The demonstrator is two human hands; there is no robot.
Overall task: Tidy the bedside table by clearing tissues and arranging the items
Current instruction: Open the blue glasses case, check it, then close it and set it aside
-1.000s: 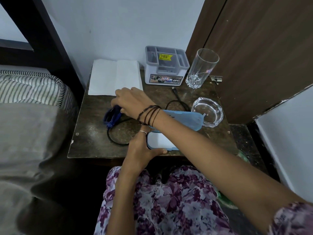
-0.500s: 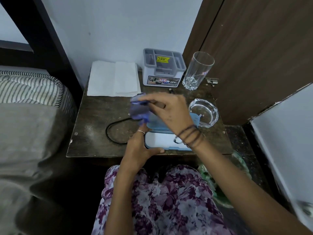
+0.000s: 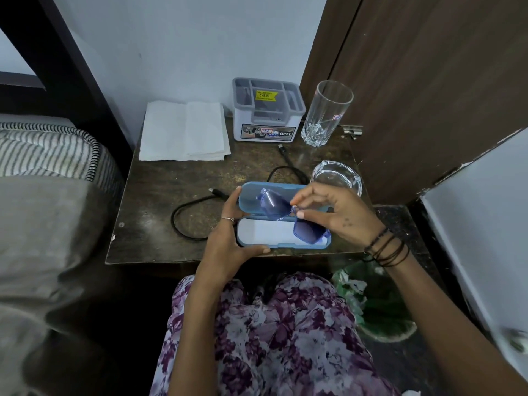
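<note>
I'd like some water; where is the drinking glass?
The drinking glass stands upright at the bedside table's back right corner, between the grey organiser and the door.

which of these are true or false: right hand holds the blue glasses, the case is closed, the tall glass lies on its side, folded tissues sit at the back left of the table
1. The right hand holds the blue glasses: true.
2. The case is closed: false, it lies open, gripped at its end by the left hand.
3. The tall glass lies on its side: false, it stands upright.
4. Folded tissues sit at the table's back left: true.
</note>
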